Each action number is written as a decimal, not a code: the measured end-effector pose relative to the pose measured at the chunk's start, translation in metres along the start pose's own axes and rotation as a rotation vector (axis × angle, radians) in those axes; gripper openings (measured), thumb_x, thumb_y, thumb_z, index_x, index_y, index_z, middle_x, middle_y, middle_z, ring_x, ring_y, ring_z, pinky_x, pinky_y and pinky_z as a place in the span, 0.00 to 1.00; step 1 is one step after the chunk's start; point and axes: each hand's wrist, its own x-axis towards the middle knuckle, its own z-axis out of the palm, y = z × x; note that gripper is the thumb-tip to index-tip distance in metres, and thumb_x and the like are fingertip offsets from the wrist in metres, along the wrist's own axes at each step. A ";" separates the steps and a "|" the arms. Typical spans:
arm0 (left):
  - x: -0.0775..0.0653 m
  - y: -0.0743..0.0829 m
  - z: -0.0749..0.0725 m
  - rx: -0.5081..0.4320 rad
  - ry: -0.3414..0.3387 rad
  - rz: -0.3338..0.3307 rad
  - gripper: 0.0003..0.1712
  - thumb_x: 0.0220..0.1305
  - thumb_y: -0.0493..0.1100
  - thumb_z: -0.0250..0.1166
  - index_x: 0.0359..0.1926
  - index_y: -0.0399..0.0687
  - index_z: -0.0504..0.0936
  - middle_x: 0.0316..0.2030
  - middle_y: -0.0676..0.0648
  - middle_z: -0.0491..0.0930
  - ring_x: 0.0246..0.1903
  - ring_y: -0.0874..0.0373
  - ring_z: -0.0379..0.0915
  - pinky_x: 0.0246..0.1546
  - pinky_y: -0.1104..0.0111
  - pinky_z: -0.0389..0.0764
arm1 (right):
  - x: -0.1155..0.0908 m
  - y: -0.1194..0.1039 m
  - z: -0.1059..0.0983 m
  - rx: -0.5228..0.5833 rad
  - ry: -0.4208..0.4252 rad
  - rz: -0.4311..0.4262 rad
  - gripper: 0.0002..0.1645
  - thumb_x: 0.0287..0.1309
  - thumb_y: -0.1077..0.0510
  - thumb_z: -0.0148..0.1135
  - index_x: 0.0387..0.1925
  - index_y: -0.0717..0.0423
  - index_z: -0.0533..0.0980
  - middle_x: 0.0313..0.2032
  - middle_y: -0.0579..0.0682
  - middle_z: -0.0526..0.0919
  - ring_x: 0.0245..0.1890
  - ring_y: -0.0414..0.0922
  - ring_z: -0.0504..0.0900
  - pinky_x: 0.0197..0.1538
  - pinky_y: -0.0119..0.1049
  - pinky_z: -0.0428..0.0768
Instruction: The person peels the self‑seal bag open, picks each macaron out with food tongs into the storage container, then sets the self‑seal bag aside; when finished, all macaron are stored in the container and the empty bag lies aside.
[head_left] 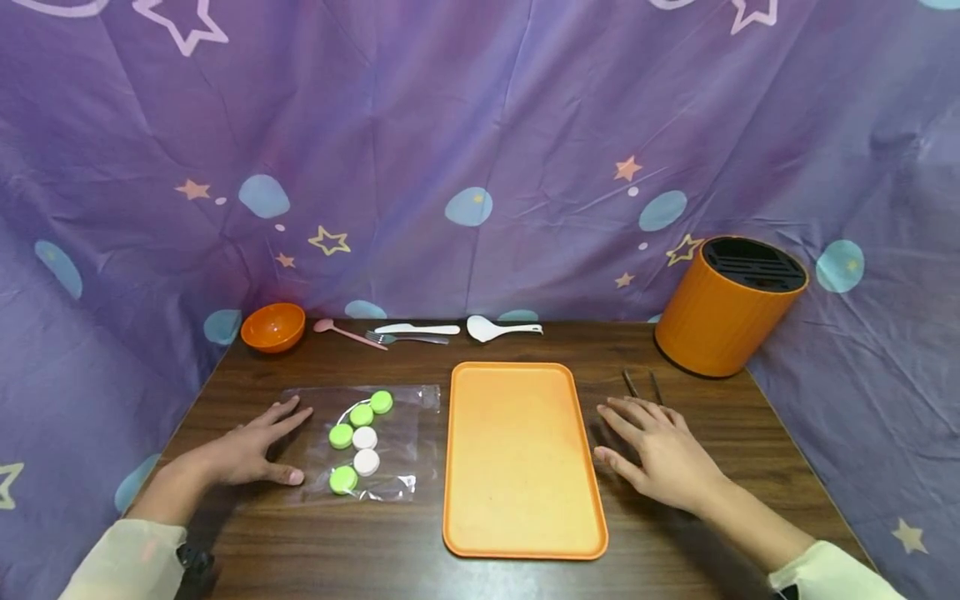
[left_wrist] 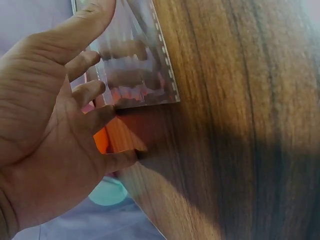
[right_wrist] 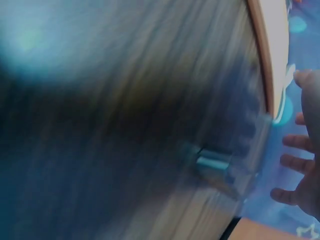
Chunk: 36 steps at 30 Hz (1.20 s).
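My left hand (head_left: 251, 450) is spread with relaxed fingers at the left edge of a clear plastic bag (head_left: 401, 442). In the left wrist view, the thumb and fingertips of that hand (left_wrist: 60, 110) overlap the bag's corner (left_wrist: 135, 75). Several green round caps (head_left: 343, 479) and two white ones (head_left: 366, 462) show within the bag's outline. My right hand (head_left: 652, 454), fingers spread, hovers or rests just right of an orange tray (head_left: 525, 458), gripping nothing. Two dark slim tips (head_left: 630, 382) stick out beyond its fingers; the rest is hidden. The right wrist view is blurred.
Along the back lie an orange bowl (head_left: 273, 327), a pink spoon (head_left: 348, 335), a white knife (head_left: 417, 330), a grey fork (head_left: 408, 339) and a white ladle-like spoon (head_left: 498, 328). An orange knife block (head_left: 727, 308) stands at the back right. A purple curtain (head_left: 420, 150) surrounds the table.
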 end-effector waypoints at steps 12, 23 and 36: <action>0.001 0.001 0.003 0.066 -0.003 -0.039 0.67 0.60 0.64 0.80 0.89 0.45 0.54 0.89 0.30 0.41 0.85 0.20 0.35 0.70 0.12 0.45 | -0.034 0.028 -0.006 -0.005 -0.054 0.233 0.43 0.75 0.38 0.69 0.78 0.60 0.74 0.70 0.68 0.80 0.65 0.74 0.79 0.53 0.79 0.80; -0.001 -0.002 0.006 0.067 -0.002 -0.031 0.68 0.60 0.65 0.79 0.89 0.44 0.53 0.88 0.28 0.39 0.85 0.19 0.34 0.69 0.12 0.45 | -0.047 0.038 0.008 0.025 -0.069 0.263 0.44 0.75 0.44 0.71 0.71 0.78 0.73 0.62 0.78 0.79 0.55 0.74 0.81 0.58 0.71 0.81; 0.003 0.007 0.003 0.074 -0.028 -0.069 0.68 0.59 0.60 0.80 0.90 0.45 0.52 0.88 0.26 0.38 0.85 0.19 0.31 0.70 0.12 0.43 | -0.039 0.040 0.020 0.058 -0.004 0.289 0.37 0.73 0.54 0.73 0.62 0.86 0.74 0.45 0.74 0.77 0.34 0.58 0.79 0.36 0.56 0.86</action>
